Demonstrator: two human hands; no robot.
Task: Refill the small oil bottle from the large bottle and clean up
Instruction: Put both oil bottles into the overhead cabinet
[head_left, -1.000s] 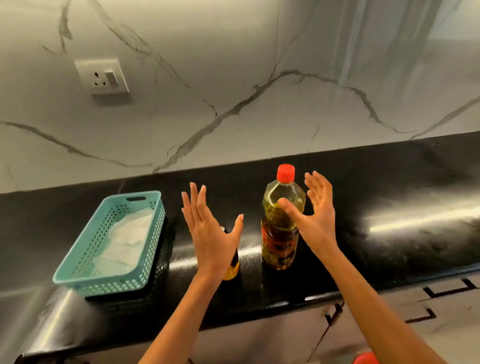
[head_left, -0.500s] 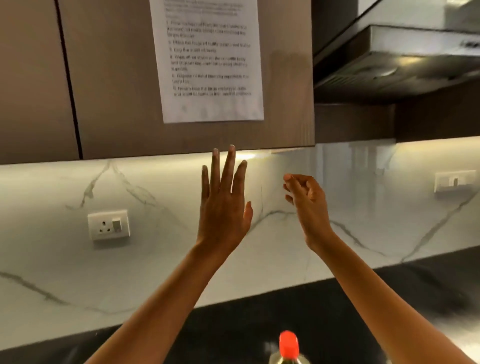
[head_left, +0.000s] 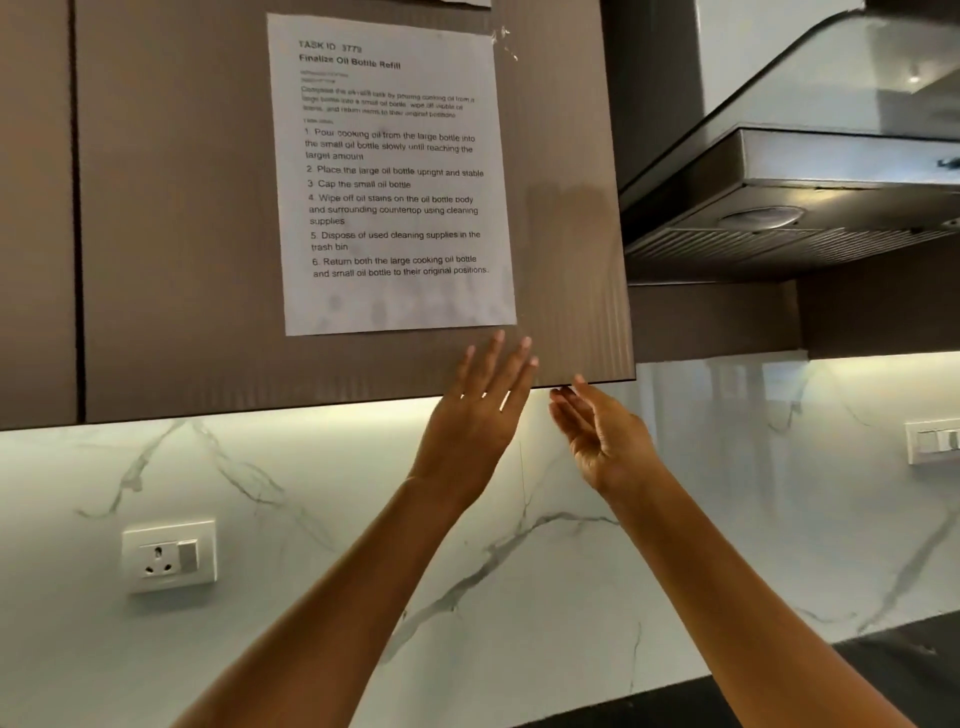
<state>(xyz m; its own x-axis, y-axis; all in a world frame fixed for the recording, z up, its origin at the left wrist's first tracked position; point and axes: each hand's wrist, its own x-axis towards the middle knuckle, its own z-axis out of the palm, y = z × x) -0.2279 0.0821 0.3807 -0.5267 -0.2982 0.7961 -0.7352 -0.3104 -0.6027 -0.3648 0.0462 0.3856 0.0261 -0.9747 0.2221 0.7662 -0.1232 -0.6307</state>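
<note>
Neither oil bottle shows in the head view now; the view is tilted up at the wall. My left hand (head_left: 475, 418) is raised with its fingers spread, its fingertips over the lower edge of a brown wall cupboard door (head_left: 182, 208). My right hand (head_left: 602, 439) is lifted beside it, palm turned inward, fingers loosely apart, its fingertips at the door's bottom right corner. Both hands hold nothing. A printed task sheet (head_left: 395, 176) is stuck on the door just above my hands.
A steel cooker hood (head_left: 810, 197) juts out at the upper right. White marble backsplash (head_left: 322, 519) carries a socket (head_left: 169, 556) at the left and a switch plate (head_left: 932, 439) at the right. A strip of black countertop (head_left: 883, 675) shows at the bottom right.
The view has swung up from the counter to the cupboard, so the bottles and the teal basket left the frame. Both hands rose from around the large bottle to the cupboard's lower edge.
</note>
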